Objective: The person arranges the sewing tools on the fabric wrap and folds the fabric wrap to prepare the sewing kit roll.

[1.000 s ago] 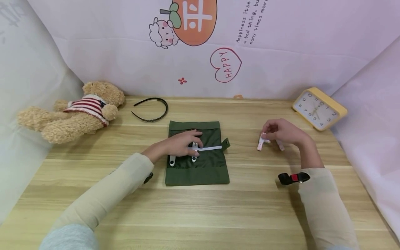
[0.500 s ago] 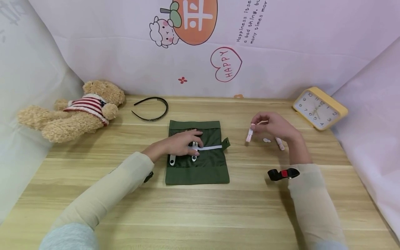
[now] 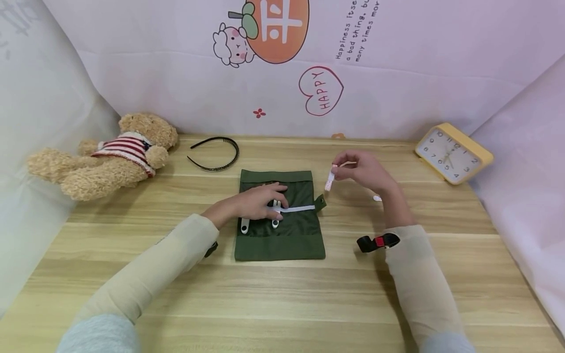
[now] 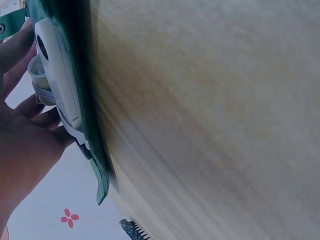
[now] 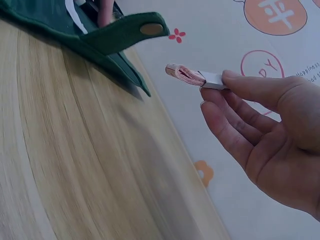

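A dark green fabric pouch [image 3: 282, 248] lies unfolded mid-table, with a white elastic strap [image 3: 301, 209] across it. My left hand [image 3: 253, 202] rests over its upper left part, fingers spread. Under the strap are a white two-pronged tool [image 3: 275, 223], between thumb and fingers, and a white handle [image 3: 244, 225] with a dark dot. The left wrist view shows a small clear cylinder [image 4: 37, 70] beside my fingers. Right of the pouch, above the table, my right hand [image 3: 363, 169] pinches a folded tape measure [image 5: 186, 75], pink-printed with a white band, between thumb and fingertips.
The pouch's snap tab [image 3: 320, 202] sticks out on its right side. A small white piece [image 3: 377, 198] lies near my right wrist. Farther back are a black headband [image 3: 216, 154], a teddy bear [image 3: 119, 157] at left and a yellow alarm clock [image 3: 452, 153] at right.
My right hand has moved left and farther back with the folded tape measure, toward the pouch. Another printed strip, seen earlier, is now hidden behind that arm. The left hand stays put.
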The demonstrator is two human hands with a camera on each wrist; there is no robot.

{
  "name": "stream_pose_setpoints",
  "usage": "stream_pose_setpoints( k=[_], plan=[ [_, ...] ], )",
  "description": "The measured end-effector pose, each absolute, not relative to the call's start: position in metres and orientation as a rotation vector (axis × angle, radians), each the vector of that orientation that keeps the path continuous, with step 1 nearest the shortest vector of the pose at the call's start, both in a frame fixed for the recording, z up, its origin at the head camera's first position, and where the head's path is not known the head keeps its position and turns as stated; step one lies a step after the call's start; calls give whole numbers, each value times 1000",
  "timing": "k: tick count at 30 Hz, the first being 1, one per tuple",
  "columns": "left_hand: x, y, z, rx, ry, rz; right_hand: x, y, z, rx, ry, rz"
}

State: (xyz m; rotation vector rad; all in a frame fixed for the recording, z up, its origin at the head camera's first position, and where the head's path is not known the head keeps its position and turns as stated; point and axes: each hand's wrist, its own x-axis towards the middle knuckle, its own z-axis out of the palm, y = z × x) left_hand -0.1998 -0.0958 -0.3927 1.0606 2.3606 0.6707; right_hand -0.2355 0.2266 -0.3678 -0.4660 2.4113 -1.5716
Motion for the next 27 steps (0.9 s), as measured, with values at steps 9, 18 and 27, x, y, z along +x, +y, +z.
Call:
stream_pose_setpoints(
  k=[9, 18, 27],
  plan=[
    [-199, -95, -391, 1060, 2355, 679, -239, 210, -370, -553, 2374, -1571],
    [-199, -94, -391, 1047, 2345, 679, -241, 198, -374, -584, 2337, -1581],
    [-200, -93, -390, 1037, 2346, 688, -244, 187, -378, -638, 2330, -1543]
  ],
)
